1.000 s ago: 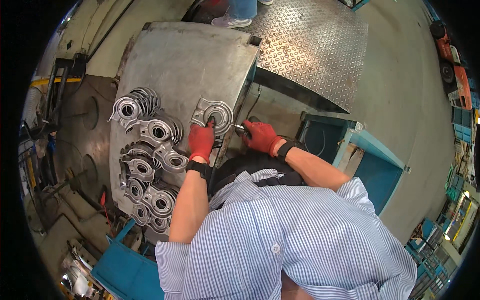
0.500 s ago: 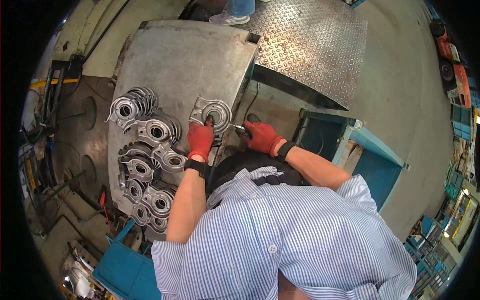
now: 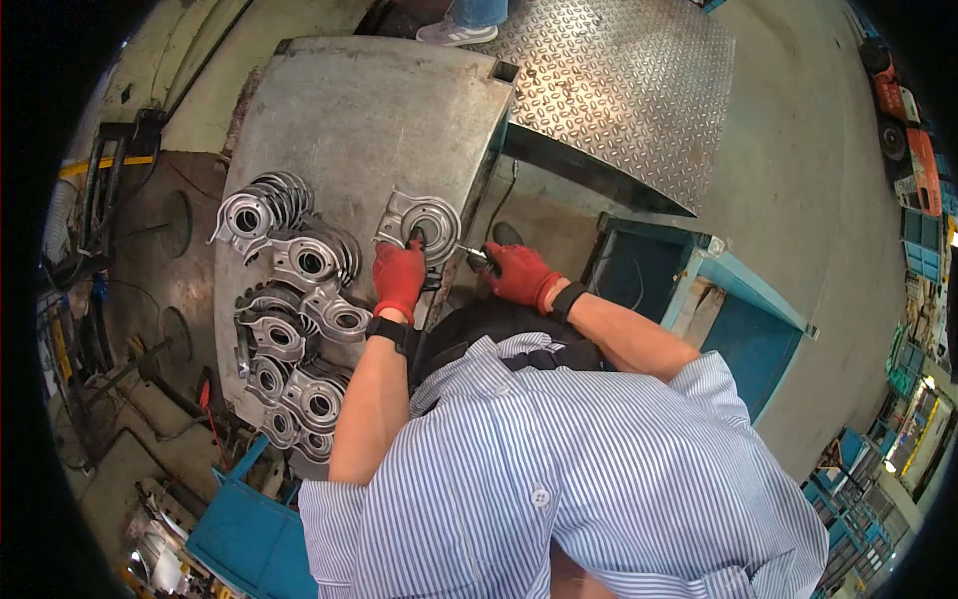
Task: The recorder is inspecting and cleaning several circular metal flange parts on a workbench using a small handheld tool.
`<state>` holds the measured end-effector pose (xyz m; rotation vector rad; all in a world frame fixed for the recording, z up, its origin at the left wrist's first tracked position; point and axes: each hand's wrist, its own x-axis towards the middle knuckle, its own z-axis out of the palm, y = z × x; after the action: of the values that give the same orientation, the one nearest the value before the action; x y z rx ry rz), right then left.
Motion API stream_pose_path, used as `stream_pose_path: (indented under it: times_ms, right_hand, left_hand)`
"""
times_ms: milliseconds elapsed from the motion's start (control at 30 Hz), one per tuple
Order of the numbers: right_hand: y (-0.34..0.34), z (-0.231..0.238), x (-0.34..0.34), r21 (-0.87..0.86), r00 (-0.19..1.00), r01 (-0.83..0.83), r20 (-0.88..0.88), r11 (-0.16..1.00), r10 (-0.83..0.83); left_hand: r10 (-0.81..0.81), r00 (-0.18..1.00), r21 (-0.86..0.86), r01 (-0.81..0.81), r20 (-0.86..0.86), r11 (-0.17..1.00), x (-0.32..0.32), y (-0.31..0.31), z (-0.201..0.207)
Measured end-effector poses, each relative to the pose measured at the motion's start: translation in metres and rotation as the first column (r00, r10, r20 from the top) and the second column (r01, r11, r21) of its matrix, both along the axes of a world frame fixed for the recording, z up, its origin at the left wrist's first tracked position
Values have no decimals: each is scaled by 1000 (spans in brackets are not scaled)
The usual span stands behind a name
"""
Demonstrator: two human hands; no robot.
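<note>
My left hand (image 3: pixel 399 279), in a red glove, is closed on the near edge of a round stamped metal bracket (image 3: pixel 439 222). The bracket has ringed ridges and a flat tab on its left side, and lies at the table's right edge. My right hand (image 3: pixel 523 273), also red-gloved, grips a small dark-handled tool with a slim metal tip (image 3: pixel 476 253). That tip reaches the bracket's right rim; whether it touches is too small to tell. Stacks of similar metal brackets (image 3: pixel 309 262) stand left of my left hand.
The metal table (image 3: pixel 369 110) spreads ahead and left. Beyond its right side is a diamond-plate platform (image 3: pixel 619 90), with another person's shoe (image 3: pixel 457 33) near the table's far edge. A blue metal bin (image 3: pixel 753 339) stands at right, and a blue cart (image 3: pixel 249 534) at lower left.
Both hands keep almost the same places at the bracket. The tool tip has shifted very slightly along the rim; the stacks have not moved.
</note>
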<state>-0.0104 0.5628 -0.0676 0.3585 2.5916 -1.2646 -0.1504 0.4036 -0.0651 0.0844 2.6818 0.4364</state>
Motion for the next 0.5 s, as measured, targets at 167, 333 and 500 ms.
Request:
stream_pose_path:
  times_ms: [167, 333, 500]
  right_hand:
    - [-6, -8, -1, 16, 996, 15, -91, 1000, -13]
    - [-6, 1, -1, 10, 1000, 9, 14, 1000, -9]
    - [-6, -6, 2, 77, 998, 44, -57, 996, -39]
  left_hand:
    - [-11, 1000, 1, 11, -11, 1000, 0, -3, -4]
    - [-19, 999, 43, 17, 43, 999, -1, -4, -2]
    - [1, 997, 87, -8, 74, 996, -2, -3, -1]
